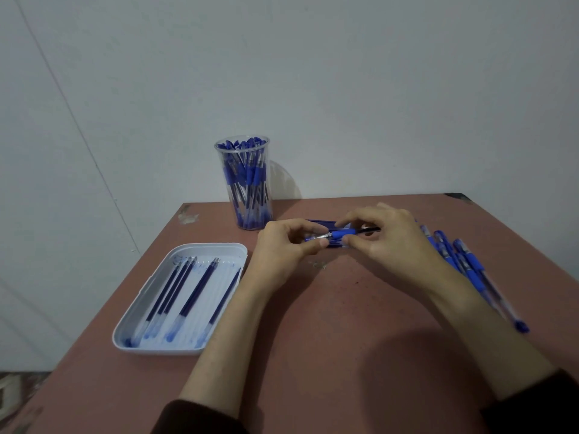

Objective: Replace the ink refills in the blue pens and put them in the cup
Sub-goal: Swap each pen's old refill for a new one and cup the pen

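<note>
Over the middle of the table both hands hold one blue pen (341, 234) level. My left hand (286, 245) pinches its metal tip end. My right hand (391, 236) pinches the blue rubber grip, and a dark refill sticks out to the right. A clear plastic cup (246, 183) packed with several blue pens stands at the back. Under my hands lies a dark blue box (319, 222), mostly hidden.
A white tray (185, 296) with several blue refills and ink smears lies at the left. A row of blue pens (463, 264) lies on the table right of my right forearm. The table's far edge meets the wall.
</note>
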`<state>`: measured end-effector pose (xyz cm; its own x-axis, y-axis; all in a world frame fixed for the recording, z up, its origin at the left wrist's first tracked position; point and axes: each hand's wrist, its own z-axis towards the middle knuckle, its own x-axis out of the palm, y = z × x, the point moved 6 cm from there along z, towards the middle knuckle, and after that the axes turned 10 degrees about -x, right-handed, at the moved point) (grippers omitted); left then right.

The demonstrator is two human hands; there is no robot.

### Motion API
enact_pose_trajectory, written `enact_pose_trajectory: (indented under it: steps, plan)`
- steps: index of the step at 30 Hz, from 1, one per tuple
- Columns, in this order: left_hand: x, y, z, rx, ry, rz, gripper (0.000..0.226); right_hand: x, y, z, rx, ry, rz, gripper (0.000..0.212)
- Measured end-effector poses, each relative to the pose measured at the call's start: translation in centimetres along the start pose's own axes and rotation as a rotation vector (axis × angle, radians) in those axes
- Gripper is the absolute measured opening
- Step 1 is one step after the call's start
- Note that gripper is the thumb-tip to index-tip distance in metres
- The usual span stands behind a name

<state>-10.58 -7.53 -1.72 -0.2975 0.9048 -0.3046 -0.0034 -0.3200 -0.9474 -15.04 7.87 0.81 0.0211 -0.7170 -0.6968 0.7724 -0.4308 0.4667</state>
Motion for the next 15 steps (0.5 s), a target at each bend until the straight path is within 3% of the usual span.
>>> enact_pose_trajectory:
  steps: [15]
  plan:
    - [0.09,0.57,0.48,-0.007,-0.046,0.032,0.019,0.57,-0.6,0.38,0.109,0.011,0.102,0.015]
